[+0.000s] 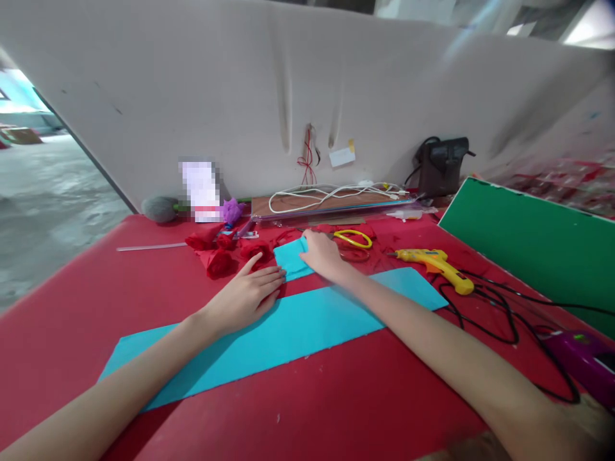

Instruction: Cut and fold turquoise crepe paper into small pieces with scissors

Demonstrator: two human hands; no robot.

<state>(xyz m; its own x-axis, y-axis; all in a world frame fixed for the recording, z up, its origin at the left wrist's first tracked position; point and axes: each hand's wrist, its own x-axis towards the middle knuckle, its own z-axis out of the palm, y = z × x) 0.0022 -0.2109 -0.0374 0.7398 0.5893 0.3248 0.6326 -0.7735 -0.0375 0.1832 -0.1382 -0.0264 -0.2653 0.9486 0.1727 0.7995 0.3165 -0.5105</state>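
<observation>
A long bright blue paper strip (307, 333) lies slantwise across the red table, under both forearms. Just beyond its far edge sits a smaller folded piece of blue paper (289, 257). My left hand (247, 293) rests flat with its fingers stretched out, the tips at the near left corner of the folded piece and the palm partly over the strip. Bent over the right side of the folded piece, my right hand (321, 253) has its thumb and fingers closed on the paper. Its fingertips are partly hidden.
Red paper roses (218, 262) and a purple flower (232, 211) lie left of the folded paper. Yellow-handled scissors (353, 239) are behind my right hand. A yellow glue gun (439, 264) with black cable lies right, near a green board (523, 250). White cables (331, 194) lie at the back.
</observation>
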